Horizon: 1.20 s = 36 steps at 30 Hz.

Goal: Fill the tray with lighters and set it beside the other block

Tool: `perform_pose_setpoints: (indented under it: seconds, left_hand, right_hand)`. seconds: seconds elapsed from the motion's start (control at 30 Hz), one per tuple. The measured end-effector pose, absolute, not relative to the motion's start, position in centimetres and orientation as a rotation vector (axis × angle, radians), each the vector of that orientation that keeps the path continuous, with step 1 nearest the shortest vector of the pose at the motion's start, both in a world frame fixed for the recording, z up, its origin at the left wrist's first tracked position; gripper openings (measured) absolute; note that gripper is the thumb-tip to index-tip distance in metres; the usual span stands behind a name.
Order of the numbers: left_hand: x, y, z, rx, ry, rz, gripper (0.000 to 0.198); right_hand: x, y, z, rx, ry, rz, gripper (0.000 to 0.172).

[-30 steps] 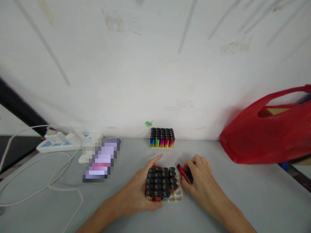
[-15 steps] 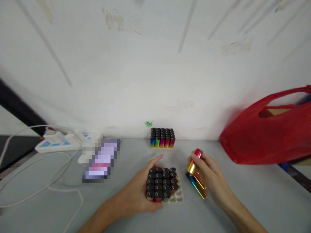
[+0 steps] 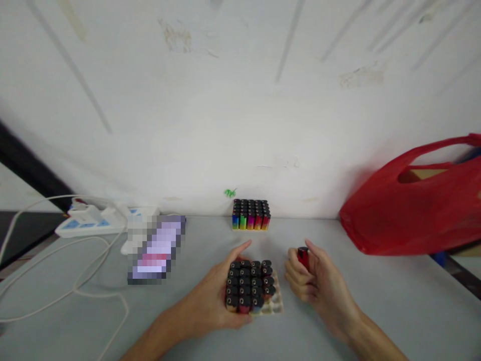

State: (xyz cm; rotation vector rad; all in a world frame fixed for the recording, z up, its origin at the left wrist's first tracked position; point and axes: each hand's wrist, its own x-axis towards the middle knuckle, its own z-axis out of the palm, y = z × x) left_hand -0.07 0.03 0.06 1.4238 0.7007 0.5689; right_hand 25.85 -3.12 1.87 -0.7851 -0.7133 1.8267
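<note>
The right hand (image 3: 313, 276) grips a red lighter (image 3: 303, 259), roughly upright; the tray (image 3: 277, 302) lies left, bare side nearest; left hand (image 3: 216, 296) curls round its left side.

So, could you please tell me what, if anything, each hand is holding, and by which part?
The right hand grips a red lighter around its body; the left hand cups the partly filled tray along its left side.
</note>
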Motion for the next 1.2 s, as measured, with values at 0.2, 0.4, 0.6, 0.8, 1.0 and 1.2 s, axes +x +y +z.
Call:
perform_pose_setpoints:
  seconds: [0.2, 0.4, 0.6, 0.8, 1.0, 1.2]
  left_hand:
    - [-0.1, -0.1, 0.0, 1.414, 0.696, 0.553, 0.123]
    - [0.1, -0.1, 0.3, 1.377, 0.707, 0.547, 0.123]
    - [0.0, -0.1, 0.1, 1.399, 0.716, 0.569, 0.12]
    - [-0.2, 0.0, -0.4, 1.404, 0.724, 0.562, 0.121]
    - [0.0, -0.1, 0.1, 1.417, 0.709, 0.568, 0.121]
    - [0.1, -0.1, 0.4, 1.425, 0.696, 0.551, 0.119]
  right_hand:
    - [25.0, -3.7, 1.6, -0.773, -0.715, 1.9, 0.062]
    - [24.4, -4.0, 1.4, -0.776, -0.703, 1.956, 0.062]
    - [23.9, -3.9, 1.0, -0.888, -0.695, 1.92, 0.061]
    - [24.2, -4.2, 1.2, -0.955, -0.677, 1.888, 0.056]
    - [24.1, -4.3, 1.6, -0.954, -0.675, 1.847, 0.051]
    - [23.7, -4.2, 1.6, -0.941, -0.673, 1.833, 0.061]
